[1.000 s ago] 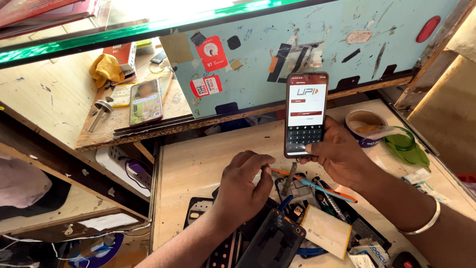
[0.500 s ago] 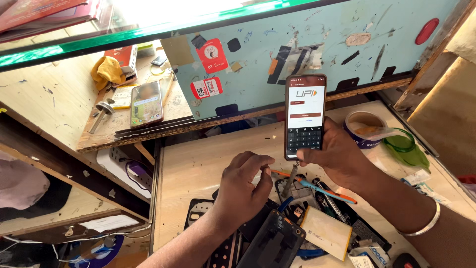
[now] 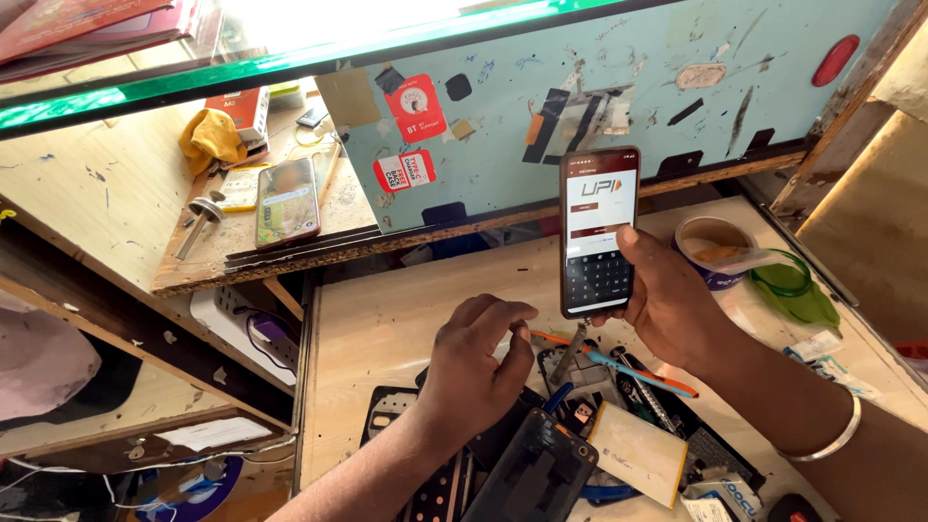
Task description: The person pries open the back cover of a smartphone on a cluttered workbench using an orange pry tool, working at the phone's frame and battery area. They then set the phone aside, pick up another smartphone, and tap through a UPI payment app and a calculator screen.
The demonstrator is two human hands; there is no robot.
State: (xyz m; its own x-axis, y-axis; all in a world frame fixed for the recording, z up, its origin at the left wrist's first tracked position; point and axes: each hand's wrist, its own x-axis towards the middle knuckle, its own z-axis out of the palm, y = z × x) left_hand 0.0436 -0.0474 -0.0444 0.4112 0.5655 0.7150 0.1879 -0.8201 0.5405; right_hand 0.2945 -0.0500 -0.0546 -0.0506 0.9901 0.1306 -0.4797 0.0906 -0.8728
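While my right hand (image 3: 677,309) holds the phone (image 3: 598,232) upright over the bench (image 3: 387,319), its grip is closed around the lower half, thumb laid across the screen's right edge just above the keypad. That screen is lit and faces me, with a white upper part and a dark keypad below. My left hand (image 3: 474,372) hovers just left of the phone's bottom end, fingers curled with the fingertips drawn close together; I think they pinch something small, but it is too small to tell, so I cannot say whether that grip holds anything.

Just below the phone lies a pair of tweezers (image 3: 570,353), next to an orange-and-blue tool (image 3: 628,369) that runs slantwise toward my right wrist. Nearer to me, phone parts clutter the bench: a dark back cover (image 3: 532,474) under my left forearm and a pale flat battery (image 3: 638,452) beside it. A silver bangle (image 3: 829,440) sits on my right wrist.

Right of the phone stands a roll of tape (image 3: 710,253), and a green lid (image 3: 788,285) lies just beyond it. On the raised shelf (image 3: 193,275) to the left rests a second phone (image 3: 287,201), with a yellow cloth (image 3: 211,135) behind it.
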